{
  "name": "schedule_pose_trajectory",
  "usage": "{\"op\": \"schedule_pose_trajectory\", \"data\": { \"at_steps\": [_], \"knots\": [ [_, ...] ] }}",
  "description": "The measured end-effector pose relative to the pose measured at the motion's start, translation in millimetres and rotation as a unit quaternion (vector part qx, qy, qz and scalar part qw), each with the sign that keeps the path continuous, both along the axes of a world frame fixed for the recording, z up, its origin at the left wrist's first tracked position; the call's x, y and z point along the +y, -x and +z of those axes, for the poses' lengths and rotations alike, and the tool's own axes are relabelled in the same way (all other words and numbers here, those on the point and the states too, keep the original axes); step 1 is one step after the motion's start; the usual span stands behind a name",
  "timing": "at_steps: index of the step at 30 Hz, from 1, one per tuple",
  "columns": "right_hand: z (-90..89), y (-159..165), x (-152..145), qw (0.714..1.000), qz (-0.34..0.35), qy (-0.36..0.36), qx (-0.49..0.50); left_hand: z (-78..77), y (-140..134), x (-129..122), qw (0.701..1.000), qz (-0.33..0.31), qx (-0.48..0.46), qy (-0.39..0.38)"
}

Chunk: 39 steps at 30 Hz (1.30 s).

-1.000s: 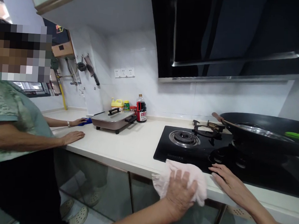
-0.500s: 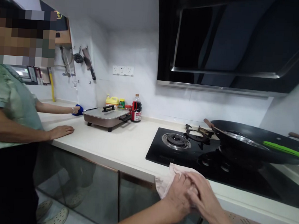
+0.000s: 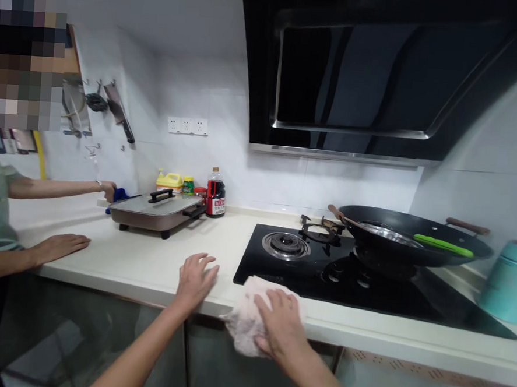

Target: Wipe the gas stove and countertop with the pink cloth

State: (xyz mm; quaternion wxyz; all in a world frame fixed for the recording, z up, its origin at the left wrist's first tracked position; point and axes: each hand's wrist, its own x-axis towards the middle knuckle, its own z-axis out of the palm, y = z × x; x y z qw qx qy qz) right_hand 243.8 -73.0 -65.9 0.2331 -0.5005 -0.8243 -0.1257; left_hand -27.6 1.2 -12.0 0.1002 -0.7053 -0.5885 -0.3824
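A pale pink cloth hangs from my right hand, whose fingers press on it at the counter's front edge, beside the stove's near left corner. My left hand is over the white counter, empty, with its fingers apart. Just past the cloth lies the black glass gas stove. Its left burner is bare, with the black pot support set off behind it.
A black wok with a green-handled utensil sits on the right burner. A turquoise container stands at far right. Leftward are an electric pan, a soy sauce bottle and another person's hands, one holding a blue cloth.
My hands have come apart: the left moved left over the counter, while the right kept the cloth. The view has turned right, bringing the turquoise container into sight.
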Motion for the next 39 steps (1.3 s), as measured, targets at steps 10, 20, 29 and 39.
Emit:
{"op": "schedule_pose_trajectory", "data": {
  "at_steps": [10,20,29,39],
  "knots": [
    [20.2,43.7,9.8,0.996,0.092,0.000,-0.009,12.3,-6.6,2.3,0.983,0.060,0.057,0.165],
    [-26.7,-233.4,-61.2,0.994,-0.065,-0.092,0.010,14.3,-9.1,2.0,0.980,0.057,0.074,0.175],
    [-21.9,-428.2,-103.1,0.974,-0.216,-0.023,0.069,11.3,-13.7,3.0,0.984,0.051,0.070,0.158],
    [11.5,-187.0,-59.5,0.996,-0.044,-0.010,0.077,20.4,-19.0,1.6,0.983,0.033,0.049,0.174]
  ]
}}
